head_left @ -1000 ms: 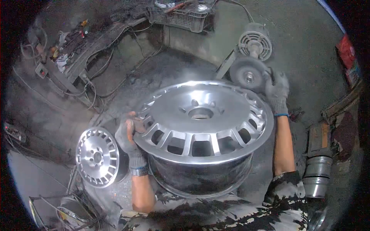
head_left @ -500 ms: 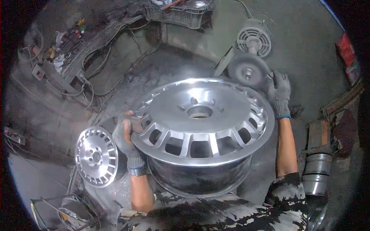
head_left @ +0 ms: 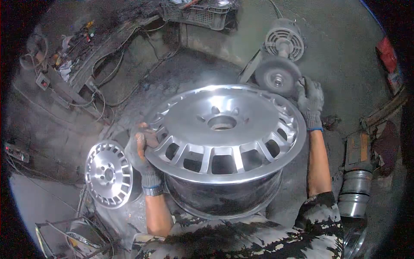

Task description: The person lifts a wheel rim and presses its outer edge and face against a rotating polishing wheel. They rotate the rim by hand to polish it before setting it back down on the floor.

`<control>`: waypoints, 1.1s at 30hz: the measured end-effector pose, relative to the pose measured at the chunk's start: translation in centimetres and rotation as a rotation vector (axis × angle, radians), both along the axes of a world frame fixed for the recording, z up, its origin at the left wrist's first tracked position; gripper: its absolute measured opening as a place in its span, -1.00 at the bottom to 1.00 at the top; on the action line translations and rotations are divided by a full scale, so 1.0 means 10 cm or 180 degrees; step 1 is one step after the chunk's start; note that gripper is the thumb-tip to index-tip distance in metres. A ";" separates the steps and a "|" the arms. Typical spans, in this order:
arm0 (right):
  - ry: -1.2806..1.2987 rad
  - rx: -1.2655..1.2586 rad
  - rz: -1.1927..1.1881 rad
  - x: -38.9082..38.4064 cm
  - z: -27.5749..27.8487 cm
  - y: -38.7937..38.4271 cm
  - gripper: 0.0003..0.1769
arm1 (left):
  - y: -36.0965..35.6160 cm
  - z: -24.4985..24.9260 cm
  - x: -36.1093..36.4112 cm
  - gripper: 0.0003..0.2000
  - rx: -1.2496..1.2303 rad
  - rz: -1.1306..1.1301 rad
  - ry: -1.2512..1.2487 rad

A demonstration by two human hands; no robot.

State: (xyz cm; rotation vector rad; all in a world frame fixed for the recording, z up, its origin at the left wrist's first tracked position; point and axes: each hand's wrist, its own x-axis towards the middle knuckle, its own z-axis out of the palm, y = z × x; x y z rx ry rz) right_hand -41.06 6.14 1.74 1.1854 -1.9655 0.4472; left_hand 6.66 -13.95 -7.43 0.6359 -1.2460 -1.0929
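A large silver wheel rim lies face up in front of my body, its face tilted slightly. My left hand, in a grey glove with orange-stained fingers, grips the rim's left edge. My right hand, also gloved, is at the upper right, beside the rim's far right edge and right next to a round buffing wheel. Its fingers are bent; what they touch is partly hidden. The buffing wheel sits on a grey motor behind the rim and looks blurred.
A second rim stands at the left. A plastic crate is at the top. Cables and a switch box lie at the upper left. Metal cylinders and a cardboard box are at the right.
The large rim has shifted slightly, with its spokes and openings turned a little. My right hand has moved slightly left and its fingers show more apart. My left hand stays at the rim's edge.
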 end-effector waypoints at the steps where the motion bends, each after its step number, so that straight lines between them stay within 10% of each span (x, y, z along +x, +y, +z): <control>1: 0.0008 0.0006 0.0023 0.00 0.00 -0.01 -0.64 | -0.02 -0.06 0.01 -0.58 0.0010 0.0010 0.0013; 10: -0.0806 -0.0756 0.0700 0.03 0.11 0.14 -0.60 | 0.01 -0.10 0.03 -0.62 0.0284 -0.0038 0.0154; 15: -0.3660 -0.1585 0.1347 0.04 0.19 0.38 -0.62 | -0.08 -0.23 0.05 -0.60 0.0301 -0.0205 0.0377; 18: -0.5608 -0.2098 0.3041 -0.11 0.03 0.57 -0.57 | -0.06 -0.20 0.09 -0.58 0.0260 -0.0103 -0.0056; 27: -0.4880 -0.2149 0.2640 -0.13 -0.07 0.58 -0.58 | -0.02 -0.08 0.08 -0.60 0.0229 -0.0234 -0.0001; 30: -0.3563 -0.1578 0.0963 0.11 0.13 0.40 -0.55 | 0.03 -0.06 0.09 -0.58 0.0371 -0.0335 0.0095; 33: -0.2647 -0.1140 0.1059 0.06 0.05 0.27 -0.60 | -0.01 -0.02 0.09 -0.57 0.0047 -0.0333 -0.0125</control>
